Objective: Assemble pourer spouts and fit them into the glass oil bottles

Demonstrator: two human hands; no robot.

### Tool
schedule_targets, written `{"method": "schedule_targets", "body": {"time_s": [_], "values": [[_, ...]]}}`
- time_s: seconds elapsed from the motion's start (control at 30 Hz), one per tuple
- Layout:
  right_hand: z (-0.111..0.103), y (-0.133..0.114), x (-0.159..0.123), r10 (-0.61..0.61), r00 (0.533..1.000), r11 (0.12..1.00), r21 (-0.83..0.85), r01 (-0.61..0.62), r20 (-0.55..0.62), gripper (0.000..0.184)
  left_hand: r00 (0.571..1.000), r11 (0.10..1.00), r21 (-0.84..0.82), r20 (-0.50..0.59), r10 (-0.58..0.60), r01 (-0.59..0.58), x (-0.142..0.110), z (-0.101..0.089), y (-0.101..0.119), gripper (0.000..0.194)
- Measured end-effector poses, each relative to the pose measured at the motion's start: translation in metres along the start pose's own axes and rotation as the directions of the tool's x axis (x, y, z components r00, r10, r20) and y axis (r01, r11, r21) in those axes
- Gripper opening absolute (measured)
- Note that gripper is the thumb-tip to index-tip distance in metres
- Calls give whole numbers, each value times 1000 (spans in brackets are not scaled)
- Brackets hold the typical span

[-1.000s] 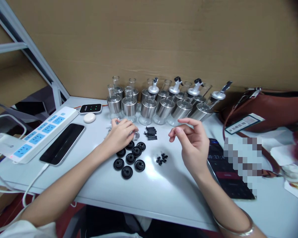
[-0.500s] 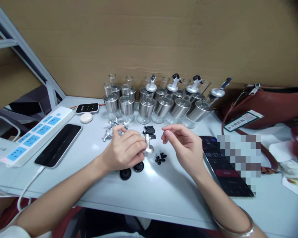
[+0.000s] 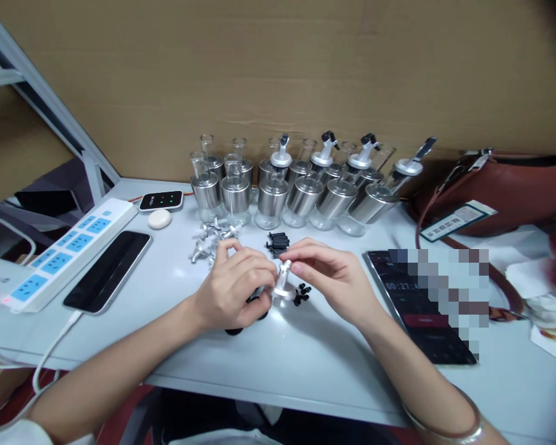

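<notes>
A silver pourer top [image 3: 285,289] with a round flange and a short spout is held above the table between both hands. My left hand [image 3: 236,287] is closed on its flange from the left. My right hand [image 3: 336,278] pinches the spout's upper end between thumb and fingers. Under my left hand, black ribbed stoppers [image 3: 235,331] are mostly hidden. Small black caps [image 3: 302,294] lie just right of the flange. Behind the hands are a pile of black levers [image 3: 278,241] and a heap of more silver pourer tops [image 3: 216,232].
Glass-and-steel bottles [image 3: 272,201] stand in rows at the back, several with pourers fitted. To the left lie a power strip [image 3: 69,253], a phone [image 3: 109,272], a small display device [image 3: 161,200] and a white round case [image 3: 159,218]. Right: another phone [image 3: 412,334] and a brown bag [image 3: 528,191].
My left hand took a silver pourer top from the heap and brought it right and toward me. My right hand moved left and closed on its spout.
</notes>
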State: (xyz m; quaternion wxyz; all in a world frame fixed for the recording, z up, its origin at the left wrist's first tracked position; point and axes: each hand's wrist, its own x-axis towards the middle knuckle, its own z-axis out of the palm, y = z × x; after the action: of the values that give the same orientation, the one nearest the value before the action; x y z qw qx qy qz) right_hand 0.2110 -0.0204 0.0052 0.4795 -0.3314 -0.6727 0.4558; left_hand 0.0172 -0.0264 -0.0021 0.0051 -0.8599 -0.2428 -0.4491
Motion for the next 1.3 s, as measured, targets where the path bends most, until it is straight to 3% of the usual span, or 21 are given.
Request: {"method": "schedule_targets", "body": {"time_s": [0.6, 0.87, 0.97, 1.07, 1.17, 1.3], "values": [[2, -5, 0, -23, 1000, 990, -143, 23, 3, 3, 994, 992, 71, -25, 108, -106, -1, 5, -4, 9], [-8, -10, 4, -53, 995, 951, -301, 76, 87, 7, 991, 987, 95, 26, 128, -130, 0, 3, -4, 10], [-19, -7, 5, 47, 989, 863, -505, 31, 141, 8, 992, 987, 100, 16, 127, -128, -1, 2, -5, 12], [-31, 0, 6, 255, 948, 716, -696, -54, 189, 6, 991, 986, 94, 20, 134, -136, -1, 2, -5, 13], [-39, 5, 7, 406, 889, 662, -739, -125, 213, 8, 989, 985, 89, 26, 143, -145, 0, 2, -5, 13], [-36, 7, 7, 505, 839, 645, -734, -211, 203, 10, 984, 978, 107, 45, 174, -178, 1, 1, -6, 13]]}}
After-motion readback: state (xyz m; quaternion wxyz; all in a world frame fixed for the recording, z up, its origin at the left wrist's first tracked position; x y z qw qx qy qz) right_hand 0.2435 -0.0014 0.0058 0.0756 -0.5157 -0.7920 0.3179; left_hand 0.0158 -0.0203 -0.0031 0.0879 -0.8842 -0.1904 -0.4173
